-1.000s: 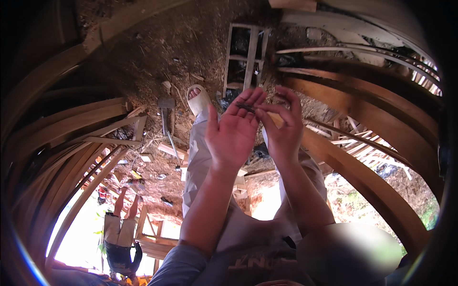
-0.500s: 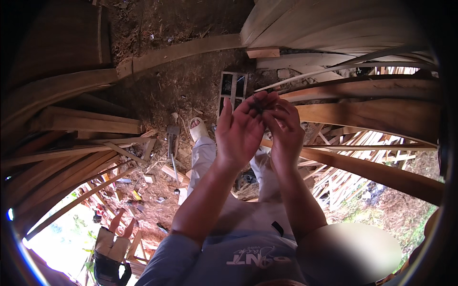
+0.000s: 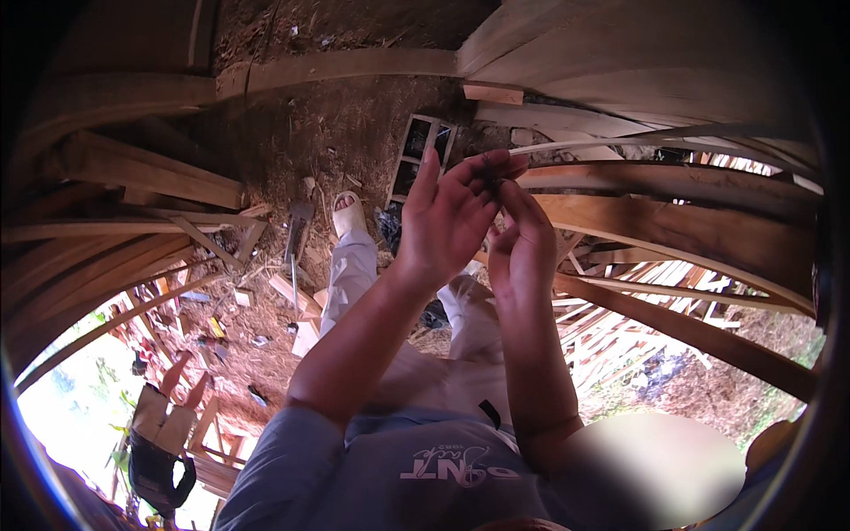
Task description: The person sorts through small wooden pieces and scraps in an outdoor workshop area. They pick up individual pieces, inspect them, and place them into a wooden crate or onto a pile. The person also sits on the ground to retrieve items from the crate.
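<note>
My left hand [image 3: 443, 221] is raised in front of me, palm up and cupped, its thumb standing apart and its fingers curled. Small dark, thin pieces [image 3: 489, 184] lie along those fingers, in shadow and too small to name. Close against the left fingertips is my right hand [image 3: 524, 239], its fingers bent inward and thumb drawn toward them. Whatever sits between the right fingertips is hidden.
Long boards [image 3: 673, 221] stretch along the right, above a pile of thin wood strips [image 3: 629, 310]. More planks [image 3: 150, 168] are stacked left. A hammer-like tool [image 3: 299, 217] and a rectangular frame [image 3: 416, 155] lie on the ground. Another person [image 3: 164, 434] is at lower left.
My right fingers have slipped slightly down from the left fingers, which look more curled. The view has shifted, moving the other person and ground items leftward.
</note>
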The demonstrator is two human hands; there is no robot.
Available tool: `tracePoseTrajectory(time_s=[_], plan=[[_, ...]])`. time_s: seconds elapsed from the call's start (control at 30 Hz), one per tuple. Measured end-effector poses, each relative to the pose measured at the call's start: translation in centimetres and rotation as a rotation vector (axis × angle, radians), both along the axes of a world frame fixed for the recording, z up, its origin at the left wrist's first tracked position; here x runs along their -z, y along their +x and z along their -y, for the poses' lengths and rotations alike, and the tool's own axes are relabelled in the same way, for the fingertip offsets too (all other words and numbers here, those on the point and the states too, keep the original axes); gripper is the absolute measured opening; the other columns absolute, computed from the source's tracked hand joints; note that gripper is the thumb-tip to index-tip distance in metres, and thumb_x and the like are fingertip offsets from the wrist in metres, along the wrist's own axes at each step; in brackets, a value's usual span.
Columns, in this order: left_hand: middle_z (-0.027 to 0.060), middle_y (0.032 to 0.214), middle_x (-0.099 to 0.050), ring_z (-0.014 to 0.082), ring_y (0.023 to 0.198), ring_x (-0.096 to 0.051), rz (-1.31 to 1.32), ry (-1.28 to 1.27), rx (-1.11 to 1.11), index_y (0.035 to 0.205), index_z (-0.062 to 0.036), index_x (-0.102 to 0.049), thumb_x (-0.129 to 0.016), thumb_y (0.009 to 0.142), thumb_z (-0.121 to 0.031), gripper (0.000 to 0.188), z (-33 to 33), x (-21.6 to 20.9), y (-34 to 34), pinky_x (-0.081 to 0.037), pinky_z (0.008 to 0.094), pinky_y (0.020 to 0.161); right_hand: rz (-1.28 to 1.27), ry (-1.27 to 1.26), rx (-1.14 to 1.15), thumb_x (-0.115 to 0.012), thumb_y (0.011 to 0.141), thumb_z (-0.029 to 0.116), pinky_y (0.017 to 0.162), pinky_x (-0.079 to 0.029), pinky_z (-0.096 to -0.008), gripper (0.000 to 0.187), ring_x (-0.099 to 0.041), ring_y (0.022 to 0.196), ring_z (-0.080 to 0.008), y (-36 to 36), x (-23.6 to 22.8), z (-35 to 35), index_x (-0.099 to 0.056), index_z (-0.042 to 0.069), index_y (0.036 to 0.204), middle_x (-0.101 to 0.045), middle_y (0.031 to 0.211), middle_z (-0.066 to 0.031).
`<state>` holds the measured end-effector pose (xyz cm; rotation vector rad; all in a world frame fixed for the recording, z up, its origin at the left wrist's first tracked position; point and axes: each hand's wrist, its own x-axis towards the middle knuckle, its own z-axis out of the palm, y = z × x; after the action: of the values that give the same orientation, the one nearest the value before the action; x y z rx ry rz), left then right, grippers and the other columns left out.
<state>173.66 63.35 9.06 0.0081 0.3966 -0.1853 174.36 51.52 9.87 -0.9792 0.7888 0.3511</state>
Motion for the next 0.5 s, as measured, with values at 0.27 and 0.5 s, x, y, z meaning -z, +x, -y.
tracePoseTrajectory(time_s=[0.27,0.5], plan=[[0.0248,0.139,-0.052,0.0299,0.133,-0.047,-0.026,0.054,-0.009,0.135,0.0097,-0.046,-0.027,0.104,-0.062,0.081,-0.6,1.6,0.2,-0.034,0.0402,0.116,-0.044,0.139,0.070,-0.072,0.093,0.011,0.112,-0.039,-0.0336,0.044,-0.049,0.131,-0.0191,0.2,1.3,-1.5,-0.057,0.000,0.133,-0.061,0.127,-0.0088],[0.0248,0.142,-0.051,0.0311,0.128,-0.051,-0.048,0.025,0.031,0.139,0.0083,-0.044,-0.022,0.105,-0.061,0.080,-1.5,2.3,0.7,-0.037,0.0415,0.113,-0.033,0.023,0.023,-0.069,0.094,0.015,0.098,-0.038,-0.0316,0.031,-0.054,0.116,-0.0124,0.7,1.6,-2.2,-0.066,0.004,0.123,-0.066,0.119,-0.0032]])
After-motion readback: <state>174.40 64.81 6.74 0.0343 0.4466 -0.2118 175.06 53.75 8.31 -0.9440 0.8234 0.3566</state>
